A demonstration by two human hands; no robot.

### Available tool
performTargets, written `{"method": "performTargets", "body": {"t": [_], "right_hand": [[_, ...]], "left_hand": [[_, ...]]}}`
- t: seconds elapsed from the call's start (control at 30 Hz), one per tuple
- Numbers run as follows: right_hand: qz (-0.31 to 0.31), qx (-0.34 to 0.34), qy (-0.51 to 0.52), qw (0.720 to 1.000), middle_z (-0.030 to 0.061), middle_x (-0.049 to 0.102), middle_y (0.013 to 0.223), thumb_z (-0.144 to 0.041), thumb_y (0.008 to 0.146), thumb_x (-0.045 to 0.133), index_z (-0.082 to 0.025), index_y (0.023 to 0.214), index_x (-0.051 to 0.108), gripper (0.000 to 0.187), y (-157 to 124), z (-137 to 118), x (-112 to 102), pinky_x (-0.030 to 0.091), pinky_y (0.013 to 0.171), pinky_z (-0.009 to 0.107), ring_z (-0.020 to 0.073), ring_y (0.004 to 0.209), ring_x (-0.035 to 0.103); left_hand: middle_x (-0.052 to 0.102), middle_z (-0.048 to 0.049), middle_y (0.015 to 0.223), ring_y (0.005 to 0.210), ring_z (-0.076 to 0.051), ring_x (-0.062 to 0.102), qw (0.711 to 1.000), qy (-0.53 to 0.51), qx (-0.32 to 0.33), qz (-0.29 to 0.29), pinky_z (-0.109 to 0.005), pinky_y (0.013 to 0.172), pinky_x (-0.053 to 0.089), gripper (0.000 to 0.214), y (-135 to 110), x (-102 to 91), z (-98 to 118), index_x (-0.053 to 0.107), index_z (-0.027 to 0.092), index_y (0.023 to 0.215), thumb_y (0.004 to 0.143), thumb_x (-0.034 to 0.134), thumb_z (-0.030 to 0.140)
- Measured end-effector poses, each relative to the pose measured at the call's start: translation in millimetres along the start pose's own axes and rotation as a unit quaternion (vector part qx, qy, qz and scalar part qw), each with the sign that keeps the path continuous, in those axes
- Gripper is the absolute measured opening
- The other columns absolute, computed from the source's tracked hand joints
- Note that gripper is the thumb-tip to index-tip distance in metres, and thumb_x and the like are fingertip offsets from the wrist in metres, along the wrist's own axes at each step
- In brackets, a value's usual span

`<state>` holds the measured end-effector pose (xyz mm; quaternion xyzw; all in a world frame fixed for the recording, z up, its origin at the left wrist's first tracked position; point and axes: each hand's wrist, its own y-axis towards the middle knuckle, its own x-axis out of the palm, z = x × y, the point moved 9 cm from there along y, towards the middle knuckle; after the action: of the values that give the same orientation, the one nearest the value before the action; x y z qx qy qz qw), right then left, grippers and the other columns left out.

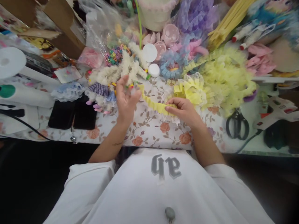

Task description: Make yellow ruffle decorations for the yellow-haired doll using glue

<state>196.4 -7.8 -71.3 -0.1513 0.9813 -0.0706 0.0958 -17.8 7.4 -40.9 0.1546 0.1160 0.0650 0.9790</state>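
A strip of yellow pleated ruffle trim point(155, 105) runs across the flowered tablecloth point(149, 130) between my two hands. My right hand point(183, 109) is closed in a pinch on the strip near its right end, where it joins a bunch of yellow ruffle with white lace point(190, 90). My left hand point(126, 99) is raised at the strip's left end, palm toward me, fingers curled around the end of the trim and some small colourful bits. A fluffy white doll in a plaid skirt point(109, 81) lies just behind that hand.
Black scissors point(237, 124) and a white glue gun point(277, 112) lie at the right. Two black phones point(72, 115) sit at the left, beside a white machine point(21, 93). Heaps of yellow, purple and blue ruffles point(224, 74), pink shells and white lids point(149, 52) crowd the back.
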Motion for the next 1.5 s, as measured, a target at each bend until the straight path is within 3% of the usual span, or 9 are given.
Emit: {"method": "performTargets", "body": {"t": [0.07,0.13,0.23,0.3,0.43,0.63,1.0,1.17,1.5], "right_hand": [[-0.004,0.001,-0.008,1.000,-0.0048,0.045,0.059,-0.036,0.079,0.073,-0.019,0.080,0.069,0.018,0.9,0.3,1.1,0.020,0.048,0.025,0.0077,0.051,0.030],[-0.013,-0.004,-0.010,1.000,-0.0045,0.047,0.060,-0.037,0.080,0.072,-0.018,0.081,0.069,0.019,1.7,-0.2,3.0,0.021,0.048,0.024,0.0077,0.052,0.031],[-0.018,-0.013,-0.011,1.000,-0.0044,0.049,0.062,-0.038,0.080,0.072,-0.018,0.083,0.070,0.020,2.2,-0.6,4.4,0.022,0.049,0.024,0.0078,0.053,0.032],[-0.015,-0.014,-0.015,1.000,-0.0046,0.049,0.062,-0.039,0.079,0.074,-0.018,0.084,0.071,0.022,2.4,-0.1,4.3,0.022,0.049,0.025,0.0079,0.054,0.031],[-0.010,-0.027,-0.018,0.999,-0.0033,0.051,0.064,-0.040,0.078,0.076,-0.018,0.082,0.071,0.023,2.7,-1.1,5.4,0.025,0.051,0.025,0.0087,0.056,0.034],[0.011,-0.039,-0.030,0.999,-0.0023,0.052,0.064,-0.041,0.080,0.075,-0.019,0.081,0.071,0.022,2.6,-1.0,3.6,0.026,0.052,0.025,0.0104,0.058,0.038],[0.011,-0.104,-0.022,0.994,0.0021,0.064,0.080,-0.040,0.082,0.073,-0.020,0.079,0.069,0.021,3.4,-12.4,6.5,0.039,0.065,0.029,0.0150,0.073,0.052],[0.036,-0.086,-0.040,0.995,0.0006,0.062,0.074,-0.038,0.084,0.071,-0.020,0.082,0.068,0.018,2.7,-8.3,7.3,0.036,0.059,0.028,0.0131,0.064,0.047],[0.045,-0.142,-0.098,0.984,0.0000,0.062,0.075,-0.027,0.087,0.065,-0.019,0.082,0.066,0.010,0.6,-17.8,11.7,0.040,0.065,0.028,0.0130,0.066,0.050]], "left_hand": [[0.048,-0.0064,0.152,0.150,-0.028,0.033,0.988,0.086,0.123,0.047,-0.049,0.124,0.026,0.056,-5.1,-5.8,27.7,0.054,0.025,0.133,0.085,0.070,0.051],[0.062,-0.0047,0.137,0.144,-0.029,0.044,0.977,0.116,0.174,-0.046,-0.051,0.123,0.027,0.037,-9.2,15.3,40.9,0.065,0.025,0.120,0.087,0.068,0.042],[0.073,-0.0038,0.119,0.136,-0.031,0.053,0.958,0.142,0.151,-0.197,-0.057,0.124,0.021,0.024,-16.6,48.7,35.0,0.071,0.028,0.104,0.081,0.069,0.036],[0.074,-0.0039,0.115,0.134,-0.033,0.054,0.954,0.154,0.129,-0.223,-0.058,0.125,0.015,0.018,-19.0,57.1,27.2,0.072,0.028,0.094,0.077,0.071,0.033],[0.074,-0.0050,0.110,0.129,-0.031,0.056,0.960,0.140,0.118,-0.212,-0.058,0.121,0.022,0.006,-19.1,57.0,21.7,0.071,0.026,0.082,0.081,0.066,0.027],[0.073,-0.0061,0.108,0.125,-0.028,0.057,0.966,0.087,0.090,-0.225,-0.051,0.111,0.041,0.010,-16.9,56.3,22.6,0.070,0.024,0.080,0.084,0.064,0.030],[0.076,-0.0038,0.089,0.104,-0.024,0.069,0.977,0.025,0.061,-0.204,-0.042,0.098,0.050,0.004,-17.3,54.4,16.4,0.070,0.022,0.079,0.082,0.067,0.021],[0.076,-0.0019,0.086,0.091,-0.021,0.070,0.980,0.058,0.036,-0.184,-0.043,0.102,0.046,0.006,-17.6,53.0,11.0,0.069,0.022,0.076,0.081,0.067,0.025],[0.075,-0.0028,0.085,0.087,-0.021,0.069,0.985,0.064,0.025,-0.160,-0.041,0.094,0.049,0.008,-18.7,52.7,8.1,0.066,0.021,0.071,0.079,0.066,0.024]]}}
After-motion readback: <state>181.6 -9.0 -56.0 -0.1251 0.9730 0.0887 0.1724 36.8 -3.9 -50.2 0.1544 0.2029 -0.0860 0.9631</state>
